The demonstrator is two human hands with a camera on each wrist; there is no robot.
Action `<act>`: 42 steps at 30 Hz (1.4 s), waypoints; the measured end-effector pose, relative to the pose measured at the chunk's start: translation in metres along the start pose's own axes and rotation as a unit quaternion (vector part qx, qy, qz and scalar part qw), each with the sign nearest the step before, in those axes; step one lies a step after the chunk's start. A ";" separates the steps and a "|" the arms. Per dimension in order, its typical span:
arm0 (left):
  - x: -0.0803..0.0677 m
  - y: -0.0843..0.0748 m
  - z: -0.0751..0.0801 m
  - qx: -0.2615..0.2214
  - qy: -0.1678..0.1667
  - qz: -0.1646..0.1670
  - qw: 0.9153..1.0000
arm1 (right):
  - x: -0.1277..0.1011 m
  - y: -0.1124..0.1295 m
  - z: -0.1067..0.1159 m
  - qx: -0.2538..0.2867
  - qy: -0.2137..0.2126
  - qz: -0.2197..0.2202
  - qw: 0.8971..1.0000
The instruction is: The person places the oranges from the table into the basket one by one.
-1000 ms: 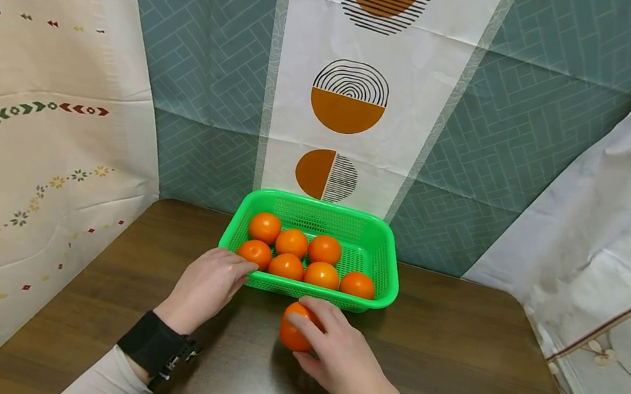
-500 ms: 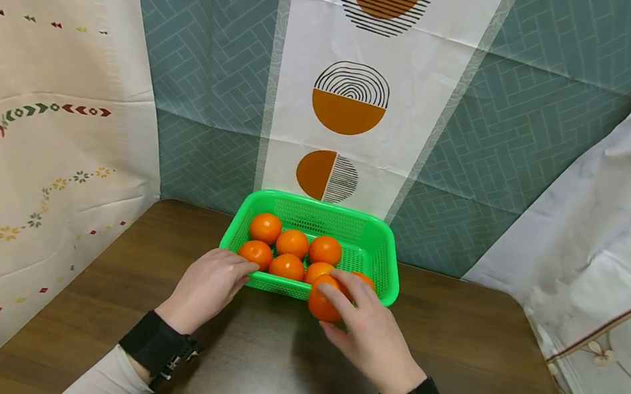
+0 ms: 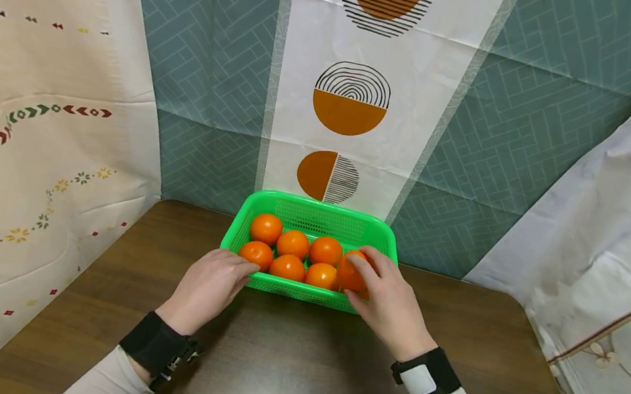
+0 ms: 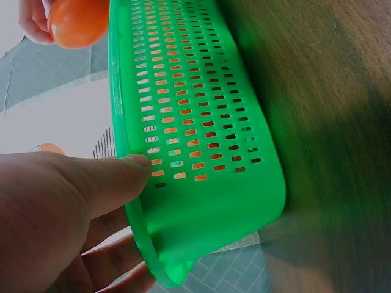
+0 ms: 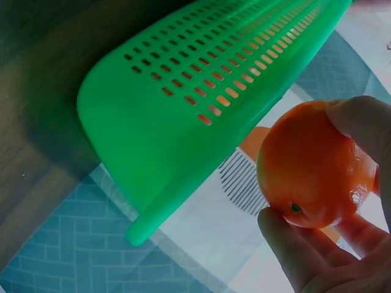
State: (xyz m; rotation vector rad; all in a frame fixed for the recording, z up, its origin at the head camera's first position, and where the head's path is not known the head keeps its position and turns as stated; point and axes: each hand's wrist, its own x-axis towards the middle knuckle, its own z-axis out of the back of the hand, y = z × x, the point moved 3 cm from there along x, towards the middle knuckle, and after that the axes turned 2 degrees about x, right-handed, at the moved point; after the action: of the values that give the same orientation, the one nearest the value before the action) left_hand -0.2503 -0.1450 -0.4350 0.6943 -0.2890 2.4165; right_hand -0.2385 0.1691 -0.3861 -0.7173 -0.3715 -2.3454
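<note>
A green slotted plastic basket [image 3: 380, 238] stands at the back of a dark wooden table and holds several oranges [image 3: 293, 244]. My right hand [image 3: 389, 298] grips one orange [image 3: 350, 271] above the basket's right front corner; in the right wrist view the same orange [image 5: 311, 168] sits between thumb and fingers beside the basket wall [image 5: 183, 104]. My left hand [image 3: 209, 286] rests against the basket's left front corner, its thumb [image 4: 116, 174] on the rim [image 4: 122, 91]. The held orange [image 4: 76, 21] shows at the top of the left wrist view.
Patterned cloth hangs close behind and on both sides of the table [image 3: 280, 360]. Bare wood lies in front of the basket, between my forearms. The table's right edge [image 3: 542, 350] meets a white curtain.
My right hand lifted the orange off the table in front of the basket and carried it up and right, over the basket's right front corner. The left hand stayed on the basket.
</note>
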 end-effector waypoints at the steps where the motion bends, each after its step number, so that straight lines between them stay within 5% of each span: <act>1: 0.000 0.000 0.000 0.000 0.000 0.001 1.000 | 0.001 -0.002 -0.001 0.000 0.000 -0.004 1.000; 16: -0.001 0.000 0.002 -0.002 -0.006 -0.003 1.000 | 0.017 -0.031 -0.014 -0.019 0.016 -0.052 0.998; 36: -0.002 -0.001 0.000 0.002 -0.004 -0.002 1.000 | 0.038 -0.060 -0.038 -0.012 0.113 -0.163 0.980; 42: -0.002 -0.001 0.000 0.003 -0.006 -0.001 1.000 | 0.041 -0.062 -0.042 -0.018 0.130 -0.167 0.977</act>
State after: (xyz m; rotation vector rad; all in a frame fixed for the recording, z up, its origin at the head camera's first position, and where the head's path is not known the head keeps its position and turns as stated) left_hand -0.2484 -0.1447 -0.4358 0.7114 -0.2851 2.4127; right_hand -0.3223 0.1767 -0.4009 -0.3746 -0.3558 -2.7291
